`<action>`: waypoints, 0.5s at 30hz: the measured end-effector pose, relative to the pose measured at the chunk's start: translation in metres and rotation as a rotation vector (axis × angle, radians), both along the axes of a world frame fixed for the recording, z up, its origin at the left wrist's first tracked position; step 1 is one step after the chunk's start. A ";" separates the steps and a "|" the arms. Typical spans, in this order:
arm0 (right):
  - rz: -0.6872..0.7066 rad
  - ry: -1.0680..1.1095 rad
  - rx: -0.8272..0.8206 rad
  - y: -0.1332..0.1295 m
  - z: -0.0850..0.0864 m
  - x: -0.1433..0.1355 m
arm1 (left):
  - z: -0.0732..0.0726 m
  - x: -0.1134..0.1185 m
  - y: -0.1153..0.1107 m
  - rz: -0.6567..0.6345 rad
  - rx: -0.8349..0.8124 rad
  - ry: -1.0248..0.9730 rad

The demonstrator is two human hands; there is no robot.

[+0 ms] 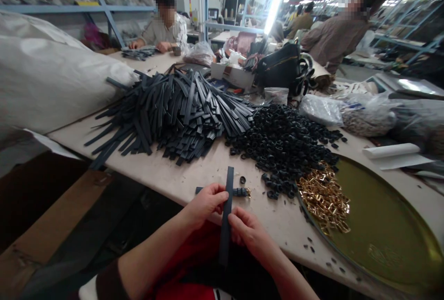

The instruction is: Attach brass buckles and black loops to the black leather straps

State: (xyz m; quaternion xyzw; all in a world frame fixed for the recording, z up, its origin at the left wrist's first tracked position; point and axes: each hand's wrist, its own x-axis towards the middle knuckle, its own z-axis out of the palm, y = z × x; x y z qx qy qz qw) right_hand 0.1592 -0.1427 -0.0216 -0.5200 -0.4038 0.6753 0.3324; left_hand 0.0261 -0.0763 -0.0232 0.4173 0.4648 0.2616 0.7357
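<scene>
A dark flat strap (225, 240) is held upright at the table's front edge, its lower end hanging over my lap. My left hand (207, 203) pinches it from the left at mid-length, and my right hand (247, 229) grips it slightly lower from the right. Behind the left hand, a second strap (240, 192) lies crosswise on the table, with small loops and a gold buckle at its right end; its middle is hidden. A single black loop (243, 180) sits just beyond it. Farther back rises a large heap of dark straps (180, 110).
Right of the straps is a pile of black loops (280, 142). Gold buckles (326, 198) lie on a round olive tray (385, 230). A white sack (52, 68) bulges at left; a black bag (279, 68) stands behind. Across the table a person (166, 31) handles straps.
</scene>
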 end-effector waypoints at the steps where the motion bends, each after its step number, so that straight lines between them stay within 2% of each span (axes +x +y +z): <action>1: 0.051 -0.071 0.046 0.003 -0.001 0.008 | 0.001 -0.002 0.001 0.014 0.007 0.013; 3: 0.091 -0.266 0.166 0.013 -0.001 0.027 | 0.004 -0.006 0.004 0.031 0.006 0.041; 6: 0.006 -0.626 0.383 0.039 -0.003 0.055 | 0.010 -0.012 0.005 0.023 -0.039 0.038; 8: -0.010 -0.852 0.502 0.058 -0.005 0.065 | 0.015 -0.012 0.003 0.007 -0.052 0.013; 10: 0.039 -1.027 0.539 0.074 -0.009 0.067 | 0.020 -0.010 -0.001 -0.004 -0.038 -0.004; 12: 0.085 -1.108 0.530 0.085 -0.012 0.063 | 0.026 -0.009 -0.006 -0.019 -0.030 -0.017; 15: 0.082 -1.093 0.524 0.092 -0.017 0.056 | 0.032 -0.010 -0.014 -0.031 -0.025 -0.049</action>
